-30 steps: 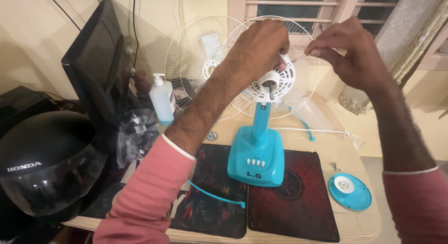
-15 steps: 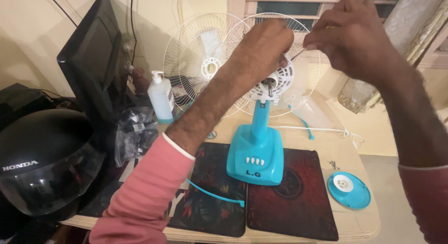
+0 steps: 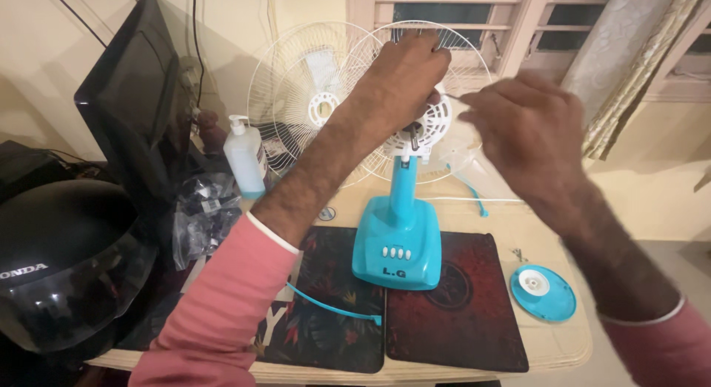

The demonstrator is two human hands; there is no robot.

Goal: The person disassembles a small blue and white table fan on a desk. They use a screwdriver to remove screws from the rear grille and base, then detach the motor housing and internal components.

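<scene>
Cream walls and a window back a crowded bench (image 3: 548, 341): black helmet (image 3: 63, 272) far left, sanitiser bottle (image 3: 244, 156), then the blue table fan (image 3: 398, 231) mid-bench. Left hand (image 3: 404, 72) closes on its white motor hub (image 3: 422, 128); steady it there. Right hand (image 3: 522, 131), blurred, seems to pinch a thin screwdriver (image 3: 453, 97); keep it square

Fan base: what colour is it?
Bright blue fan base, with a row of white buttons; the head view shows it best.
</scene>
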